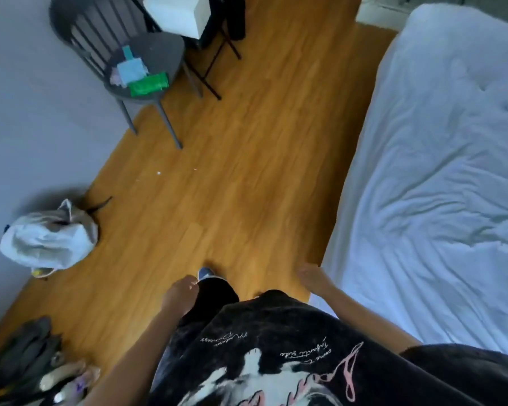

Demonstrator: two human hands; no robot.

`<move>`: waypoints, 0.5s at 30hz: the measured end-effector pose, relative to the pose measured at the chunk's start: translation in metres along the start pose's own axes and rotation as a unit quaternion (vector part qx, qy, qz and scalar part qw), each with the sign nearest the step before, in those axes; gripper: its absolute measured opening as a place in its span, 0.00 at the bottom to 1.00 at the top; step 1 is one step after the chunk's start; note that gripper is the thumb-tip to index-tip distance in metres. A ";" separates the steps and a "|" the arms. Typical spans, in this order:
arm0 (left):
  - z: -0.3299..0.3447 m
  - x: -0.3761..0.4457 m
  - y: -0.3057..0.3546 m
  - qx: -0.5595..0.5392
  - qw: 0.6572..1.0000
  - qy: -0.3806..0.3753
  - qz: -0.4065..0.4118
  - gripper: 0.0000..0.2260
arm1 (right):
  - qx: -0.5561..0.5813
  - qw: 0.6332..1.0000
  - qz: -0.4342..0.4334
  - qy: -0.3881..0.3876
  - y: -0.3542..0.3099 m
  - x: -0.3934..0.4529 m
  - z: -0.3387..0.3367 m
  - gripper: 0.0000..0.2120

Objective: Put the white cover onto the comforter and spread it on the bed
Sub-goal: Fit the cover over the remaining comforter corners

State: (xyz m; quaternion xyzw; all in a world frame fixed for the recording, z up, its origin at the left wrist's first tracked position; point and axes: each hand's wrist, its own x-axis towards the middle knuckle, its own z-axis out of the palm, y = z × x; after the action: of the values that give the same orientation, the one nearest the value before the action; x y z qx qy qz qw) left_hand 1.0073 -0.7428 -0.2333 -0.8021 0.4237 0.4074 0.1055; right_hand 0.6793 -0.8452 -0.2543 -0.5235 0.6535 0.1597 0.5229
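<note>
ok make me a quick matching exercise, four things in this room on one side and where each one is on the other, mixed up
Things:
1. green packet
2. white plastic bag
3. white bedding
4. pile of shoes

Places:
A. floor by the wall, left of view
B. on the bed, right of view
C. seat of the grey chair
D. floor, bottom left corner of view

Pairs: 1-C, 2-A, 3-B, 4-D

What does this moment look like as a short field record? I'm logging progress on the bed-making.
bed: wrinkled white bedding covers it, at right
left hand: loosely curled at the thigh, holding nothing
right hand: relaxed, beside the bed's edge, holding nothing
floor: orange-brown wooden boards
chair: grey spindle-back chair, small items on its seat
</note>
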 end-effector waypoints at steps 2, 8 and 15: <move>-0.043 0.049 0.012 0.023 0.999 -0.014 0.019 0.15 | 0.027 0.999 0.009 0.022 -0.038 0.022 -0.022 0.09; -0.177 0.190 0.072 0.076 0.989 -0.052 0.114 0.14 | 0.066 0.993 0.060 0.083 -0.125 0.065 -0.077 0.14; -0.299 0.306 0.201 0.195 0.945 -0.102 0.243 0.15 | 0.101 0.983 0.078 0.134 -0.217 0.112 -0.146 0.15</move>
State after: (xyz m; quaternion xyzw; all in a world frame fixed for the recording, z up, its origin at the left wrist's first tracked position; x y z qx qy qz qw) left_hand 1.1165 -1.2023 -0.2324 -0.5931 0.6637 0.4093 0.2005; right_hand 0.7997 -1.1004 -0.2176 -0.4321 0.7691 0.0616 0.4670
